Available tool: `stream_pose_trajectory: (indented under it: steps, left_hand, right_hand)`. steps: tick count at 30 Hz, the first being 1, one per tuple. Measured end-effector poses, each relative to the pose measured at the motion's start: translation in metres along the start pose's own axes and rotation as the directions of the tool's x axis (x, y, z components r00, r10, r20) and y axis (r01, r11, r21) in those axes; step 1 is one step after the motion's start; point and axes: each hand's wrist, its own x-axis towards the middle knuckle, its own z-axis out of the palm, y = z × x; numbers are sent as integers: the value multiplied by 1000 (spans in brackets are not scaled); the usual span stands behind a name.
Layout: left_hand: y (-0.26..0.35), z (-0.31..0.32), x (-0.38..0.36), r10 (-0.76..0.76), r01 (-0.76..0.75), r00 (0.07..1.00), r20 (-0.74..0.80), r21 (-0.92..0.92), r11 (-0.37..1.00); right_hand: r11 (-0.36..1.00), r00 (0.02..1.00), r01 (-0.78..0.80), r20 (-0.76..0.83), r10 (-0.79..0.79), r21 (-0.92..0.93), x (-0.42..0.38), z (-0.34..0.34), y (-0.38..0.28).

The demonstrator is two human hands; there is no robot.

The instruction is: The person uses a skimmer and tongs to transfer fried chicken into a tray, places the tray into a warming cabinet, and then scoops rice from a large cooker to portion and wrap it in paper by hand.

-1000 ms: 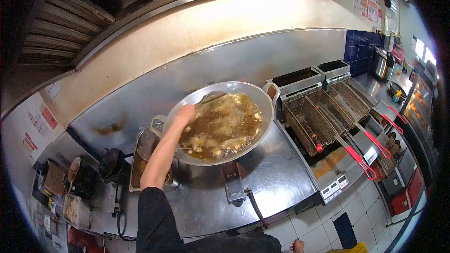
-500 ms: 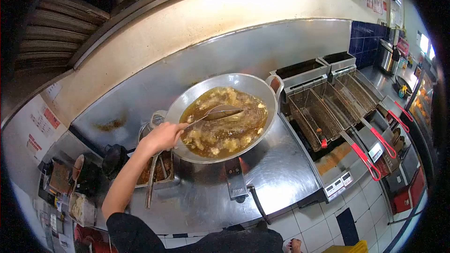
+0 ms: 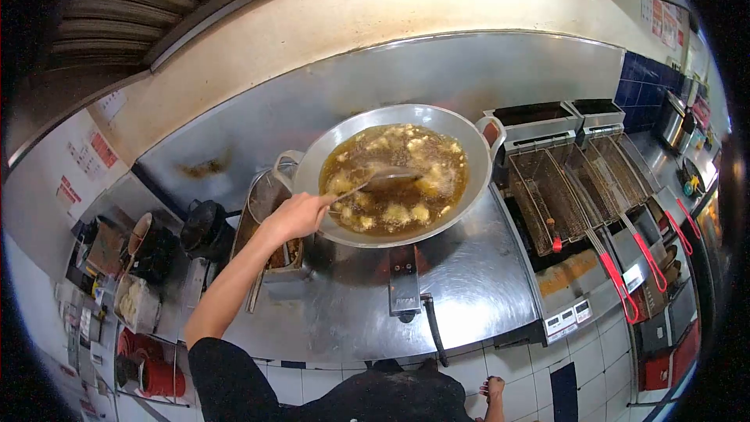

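Observation:
My left hand (image 3: pixel 297 217) is closed round the handle of a long metal skimmer (image 3: pixel 388 175). Its broad head is tilted and partly in the dark oil; whether it is perforated does not show clearly. The oil fills a big silver wok (image 3: pixel 312 158) with two loop handles. Pale golden battered pieces (image 3: pixel 397 215) float round the skimmer in bubbling oil. Down at my side, apart from the counter, is my right hand (image 3: pixel 492 387), its fingers curled; what they hold, if anything, is too small to make out.
Fryer baskets (image 3: pixel 547 195) with red handles (image 3: pixel 621 289) stand right of the wok. Left of it are a metal tray (image 3: pixel 285 266) and a black pot (image 3: pixel 205 228). A burner control box (image 3: pixel 405 291) and hose sit at the counter's front. A metal splash wall (image 3: pixel 375 78) rises behind.
The view has shifted, so the wok appears further up and right. The skimmer head has turned and dipped lower into the oil, and several floating pieces have moved.

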Motion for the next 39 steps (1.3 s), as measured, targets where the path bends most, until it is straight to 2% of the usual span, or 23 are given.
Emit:
stream_pose_trajectory:
  steps: [5,7,10,12,14,15,18,19,23,25,28,30,32,34,36,38,39]
  left_hand:
    - [17,1,3,-81,78,993,-85,-33,996]
    - [16,18,14,32,-36,997,-67,-66,997]
    - [19,36,40,58,-58,998,-35,9,998]
    - [23,36,48,37,-36,999,3,-16,999]
    - [30,30,51,20,-21,999,-31,-31,999]
    - [30,32,48,58,-62,994,-96,-40,997]
    - [45,14,29,90,-99,989,-120,-73,992]
    - [52,6,22,83,-88,994,-69,-69,994]
    - [58,21,26,74,-76,997,-31,-48,996]
    - [58,35,37,118,-116,992,54,-35,993]
    - [53,31,27,139,-137,989,49,-36,990]
    - [60,15,11,201,-202,978,58,15,979]
    - [69,1,-5,145,-156,975,167,53,986]
    - [60,11,1,174,-178,972,159,5,984]
    - [52,26,11,261,-256,964,61,-74,964]
    - [51,28,10,243,-238,968,58,-82,968]
    - [51,24,6,240,-234,969,64,-91,968]
  right_hand:
    - [994,998,-1,57,7,-111,19,1,1]
    - [993,998,21,68,-13,-113,17,4,-4]
    - [994,996,32,87,-23,-108,12,15,-9]
    - [995,996,27,86,-18,-100,0,19,-11]
    - [999,998,42,38,-43,18,-16,25,-12]
    - [996,995,75,71,-72,-39,-14,23,-4]
    - [999,998,23,53,-21,-41,-24,18,13]
    - [998,999,24,50,-21,-54,-14,15,28]
    - [998,998,-5,66,8,-56,11,7,68]
    - [998,997,-28,73,31,-51,-5,6,58]
    - [998,996,-59,68,58,2,-11,8,41]
    - [1000,999,-19,48,20,-18,-12,8,40]
    - [1000,999,-14,51,14,-7,-18,9,37]
    - [1000,1000,0,17,0,-11,-20,10,32]
    - [999,998,-17,64,20,-41,-24,11,28]
    - [989,995,-1,101,16,-146,-17,16,14]
    - [995,998,6,59,0,-95,-19,18,7]
